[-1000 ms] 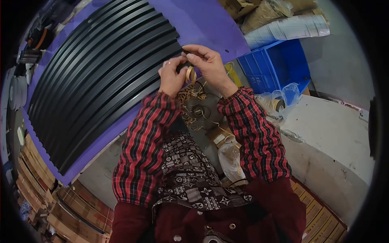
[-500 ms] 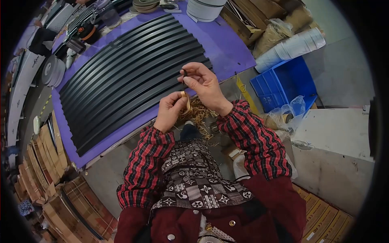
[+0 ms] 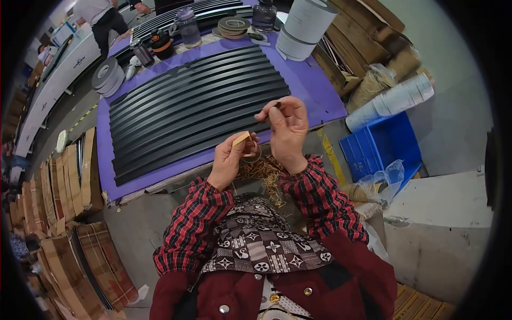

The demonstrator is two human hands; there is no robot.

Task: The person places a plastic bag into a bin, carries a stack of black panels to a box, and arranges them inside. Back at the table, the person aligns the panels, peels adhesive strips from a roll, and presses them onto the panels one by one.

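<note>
Near the front edge of the table, my left hand point(image 3: 225, 164) pinches a tan strip point(image 3: 241, 140) that curls into a loop below the fingers. My right hand point(image 3: 289, 133) is raised just right of it, thumb and fingertips closed on a small dark piece point(image 3: 278, 105), too small to name. Beyond both hands, black ribbed strips point(image 3: 197, 106) lie side by side like a sheet on the purple table cover point(image 3: 317, 98). Under my hands, a tangle of curly tan strips point(image 3: 273, 186) hangs or lies below the table edge.
Tape rolls point(image 3: 233, 26), bottles point(image 3: 188, 29) and a large white roll point(image 3: 304, 26) stand along the table's back. A blue bin point(image 3: 373, 146) sits to the right. Cardboard boxes point(image 3: 69, 181) line the left side. Another person point(image 3: 101, 21) stands at the far left.
The view has tilted up and shifted, so more of the table's far side shows. My right hand has moved away from my left, and the tan strip now bends into a loop.
</note>
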